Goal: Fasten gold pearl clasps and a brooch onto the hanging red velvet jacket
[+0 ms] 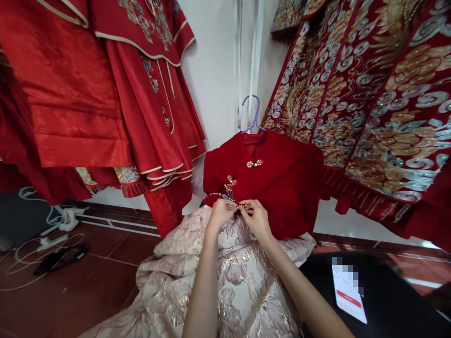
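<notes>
A dark red velvet top (282,183) hangs on a lilac hanger (252,117) over a pale pink brocade skirt (232,281). Pearl and gold clasps (254,163) run down the top's front. My left hand (220,212) and my right hand (256,217) meet at the lower clasp near the hem. The fingers of both are pinched together on that small fastening, which they mostly hide.
Red satin garments (105,94) hang at left, gold-embroidered red robes (369,94) at right. A phone (348,293) lies on a black surface (398,305) at lower right. Cables and a power strip (52,241) lie on the red tile floor at left.
</notes>
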Demonstrator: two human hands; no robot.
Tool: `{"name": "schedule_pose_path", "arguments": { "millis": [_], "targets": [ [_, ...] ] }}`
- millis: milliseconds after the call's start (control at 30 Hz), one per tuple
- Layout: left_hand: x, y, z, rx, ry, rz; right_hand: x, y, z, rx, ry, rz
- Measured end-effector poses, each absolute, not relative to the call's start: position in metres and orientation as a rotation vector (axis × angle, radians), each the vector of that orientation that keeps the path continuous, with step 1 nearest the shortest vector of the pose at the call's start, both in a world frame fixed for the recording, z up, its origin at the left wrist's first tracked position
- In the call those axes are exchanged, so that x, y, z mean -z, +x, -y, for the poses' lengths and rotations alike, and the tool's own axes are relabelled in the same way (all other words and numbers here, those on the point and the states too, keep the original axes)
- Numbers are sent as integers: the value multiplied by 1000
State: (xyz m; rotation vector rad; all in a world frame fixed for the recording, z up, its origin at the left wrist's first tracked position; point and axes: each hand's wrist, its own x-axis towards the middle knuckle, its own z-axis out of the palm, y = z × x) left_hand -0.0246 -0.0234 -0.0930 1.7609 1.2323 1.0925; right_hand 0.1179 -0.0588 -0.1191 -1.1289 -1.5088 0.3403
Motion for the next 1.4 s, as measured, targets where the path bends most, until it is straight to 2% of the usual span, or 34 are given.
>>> {"name": "schedule_pose_path", "arguments": {
  "millis": [400, 567, 733, 967, 1167, 1400],
  "targets": [
    [103, -25, 23, -1026, 2051, -1096, 115, 130, 62, -363, -1107, 1607],
    [101, -22, 22, -1230, 1981, -1163, 111, 143, 74, -378, -1110, 1611],
    [85, -31, 24, -1409, 1967, -1251, 95, 164, 85, -258, -1196, 1537],
    [85, -38, 36, -908, 2106, -1197, 101, 157, 81, -323, -1219, 1595],
    [89, -30, 35, -984, 2097, -1229, 121, 145, 72, -451, -1168, 1628],
    [91, -28, 34, -1036, 2148, -1193, 120, 147, 72, -495, -1141, 1609]
  ]
}}
